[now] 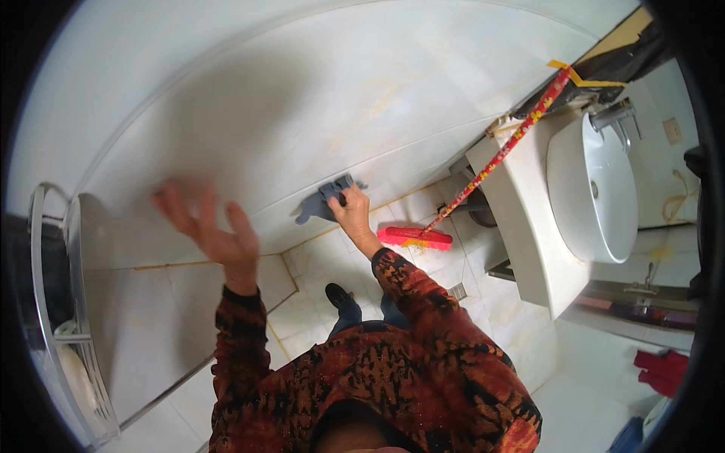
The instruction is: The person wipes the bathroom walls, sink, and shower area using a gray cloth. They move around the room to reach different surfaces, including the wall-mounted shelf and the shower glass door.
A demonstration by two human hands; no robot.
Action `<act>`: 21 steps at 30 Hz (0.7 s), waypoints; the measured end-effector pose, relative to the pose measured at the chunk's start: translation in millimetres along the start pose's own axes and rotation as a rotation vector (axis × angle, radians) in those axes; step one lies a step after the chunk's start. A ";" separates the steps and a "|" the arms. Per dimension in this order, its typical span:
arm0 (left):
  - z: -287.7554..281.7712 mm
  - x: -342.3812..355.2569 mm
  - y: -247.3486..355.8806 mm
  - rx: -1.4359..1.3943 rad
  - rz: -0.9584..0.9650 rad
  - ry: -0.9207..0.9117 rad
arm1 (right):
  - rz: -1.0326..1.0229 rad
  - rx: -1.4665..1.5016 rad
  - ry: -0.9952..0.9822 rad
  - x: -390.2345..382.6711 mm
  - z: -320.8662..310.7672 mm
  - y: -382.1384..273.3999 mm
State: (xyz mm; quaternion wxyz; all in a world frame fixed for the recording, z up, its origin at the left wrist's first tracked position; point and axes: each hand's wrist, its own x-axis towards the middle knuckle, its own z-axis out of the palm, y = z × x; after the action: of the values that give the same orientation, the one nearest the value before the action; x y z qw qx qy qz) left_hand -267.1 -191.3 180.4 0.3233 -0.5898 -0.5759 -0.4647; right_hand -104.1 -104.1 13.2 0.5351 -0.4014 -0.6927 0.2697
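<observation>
R grip (353, 214) pinched on 1 grey cloth (317, 204), L grip (223, 237) splayed.

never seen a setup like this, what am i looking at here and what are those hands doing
There is no machine here, just a person's two bare hands. The single picture comes from a wide fisheye camera worn on the head, looking down, so straight edges bend near the rim. The right hand holds a grey cloth by the pale wall. The left hand is open and blurred, holding nothing visible; whether it touches the wall is unclear. On the tiled floor rests a red broom head. To the right, a white basin stands on a counter.
</observation>
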 end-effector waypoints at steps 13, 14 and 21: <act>-39.8 -28.2 47.0 -0.541 -0.588 -0.077 | -0.137 0.660 -0.282 84.4 -6.5 -185.1; -35.7 -21.2 41.7 -0.614 -0.709 0.036 | -0.198 0.671 -0.252 87.1 -6.5 -191.4; 5.6 -70.0 16.4 -0.506 -1.003 0.012 | -0.187 0.393 -0.356 48.1 15.8 -132.8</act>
State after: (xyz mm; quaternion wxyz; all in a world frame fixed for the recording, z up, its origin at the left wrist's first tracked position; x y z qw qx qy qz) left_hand -243.3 -214.7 116.5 -0.0856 -0.3005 -0.6545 -0.6885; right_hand -159.8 -133.2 140.7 0.4950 -0.1707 -0.7443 0.4145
